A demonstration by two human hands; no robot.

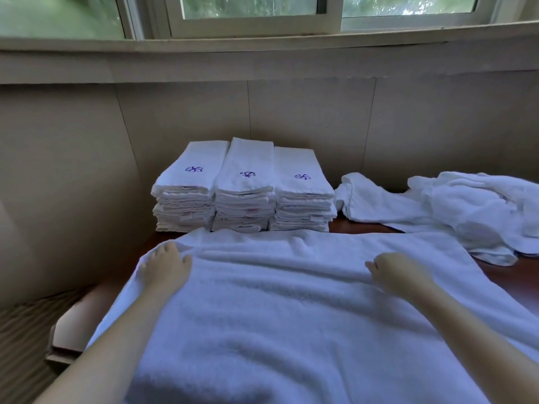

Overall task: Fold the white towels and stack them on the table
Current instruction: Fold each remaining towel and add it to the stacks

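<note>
**White towel (291,316) lying spread on the table (522,282) under both hands**

Head view, looking forward and down: the white towel is covering the near part of the dark brown table and is running out of the picture at the bottom. Soft ridges are crossing its far half.

The left hand (164,265) is resting on the towel's far left corner with its fingers laid out fairly straight, gripping nothing. The right hand (393,272) is sitting on the towel further right, knuckles up and fingertips pointing left onto a ridge of cloth. Whether it is pinching that ridge or only touching it cannot be told.

Behind the towel's far edge, three piles of folded white towels are standing side by side and touching. The left stack (186,196), middle stack (245,191) and right stack (303,196) are each showing a small purple emblem (194,169) on top.

To the right of them, a heap of unfolded towels (466,211) is lying crumpled on the table, its near edge touching the spread towel.

A beige wall (291,112) is rising behind the stacks, and a window (248,7) above it is showing green leaves.
</note>
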